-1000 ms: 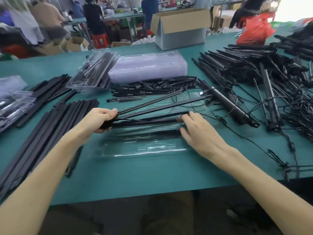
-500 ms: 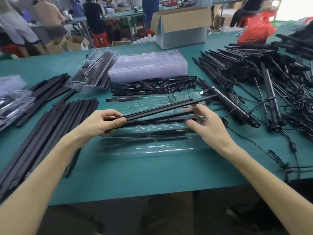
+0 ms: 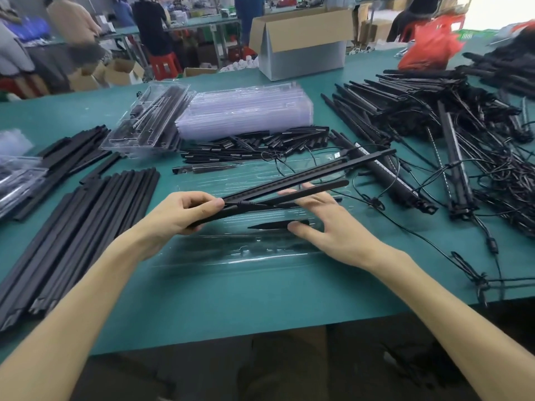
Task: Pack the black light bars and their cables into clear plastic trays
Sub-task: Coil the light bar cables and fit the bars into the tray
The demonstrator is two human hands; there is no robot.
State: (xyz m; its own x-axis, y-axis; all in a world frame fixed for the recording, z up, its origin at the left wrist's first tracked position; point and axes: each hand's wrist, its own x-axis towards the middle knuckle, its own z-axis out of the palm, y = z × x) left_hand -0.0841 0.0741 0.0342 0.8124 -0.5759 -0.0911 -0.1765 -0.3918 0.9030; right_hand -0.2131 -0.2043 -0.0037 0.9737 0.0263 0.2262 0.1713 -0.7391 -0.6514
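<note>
Head view, my left hand point(image 3: 185, 212) pinching two black light bars point(image 3: 304, 176) mid-frame, right hand point(image 3: 330, 227) straight-fingered beneath them, white label point(image 3: 358, 145) unreadable.

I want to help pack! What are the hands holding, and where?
The left hand pinches two black light bars at their near ends, where they meet. The right hand, fingers straight, only touches the lower bar partway along.
</note>
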